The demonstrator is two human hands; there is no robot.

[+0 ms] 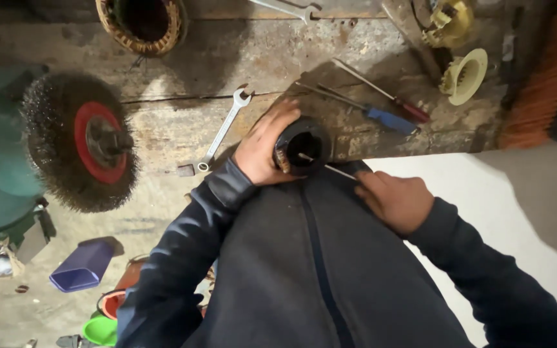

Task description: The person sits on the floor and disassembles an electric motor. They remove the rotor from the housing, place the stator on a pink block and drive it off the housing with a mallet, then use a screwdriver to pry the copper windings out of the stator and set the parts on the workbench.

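At the table's (182, 122) near edge, the left hand (262, 145) grips a black hollow cylinder (304, 147), bore facing up; the right hand (398, 200), closed, pokes a thin metal rod (327, 166) in from the right.

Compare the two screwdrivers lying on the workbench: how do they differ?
The blue-handled screwdriver has a thicker, blocky blue handle, while the red-handled screwdriver has a slimmer dark red one. The red-handled one lies farther from the person, the blue-handled one nearer the bench edge. The red one's shaft looks brighter; the blue one's looks darker. Both lie flat on the wooden bench, roughly parallel, handles to the right, untouched by either hand.
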